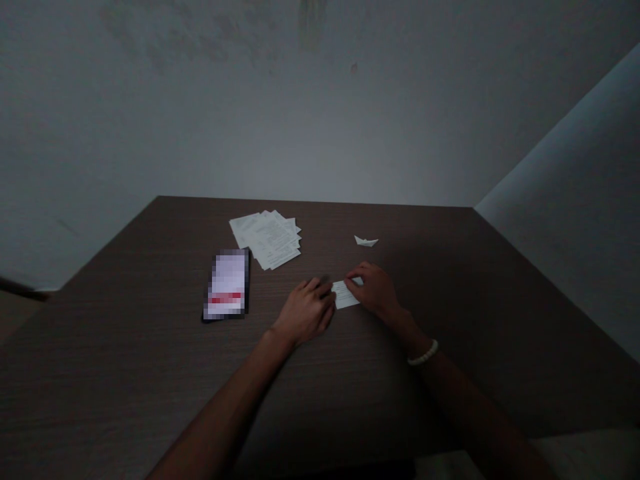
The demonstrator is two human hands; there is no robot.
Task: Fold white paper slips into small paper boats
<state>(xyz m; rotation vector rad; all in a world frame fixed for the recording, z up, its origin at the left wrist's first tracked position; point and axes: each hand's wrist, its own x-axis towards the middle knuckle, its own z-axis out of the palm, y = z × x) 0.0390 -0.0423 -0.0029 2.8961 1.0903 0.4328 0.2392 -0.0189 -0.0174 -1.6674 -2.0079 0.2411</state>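
Observation:
A small white sheet of paper (pixel 346 295) with printed lines lies on the brown table between my two hands. My left hand (pixel 309 308) rests at its left end, fingers curled and pressed against that edge. At the paper's upper right, my right hand (pixel 374 288) has thumb and forefinger pinched on it, covering the right end. A pale beaded bracelet (pixel 423 353) circles my right wrist. Just beyond my right hand sits a little folded paper boat (pixel 367 241).
A fanned pile of printed paper sheets (pixel 267 237) lies at the back left of the table (pixel 125 373). Nearer, left of my left hand, is a phone (pixel 227 283) with a lit, pixelated screen. A wall (pixel 320 133) rises behind the table, another at the right.

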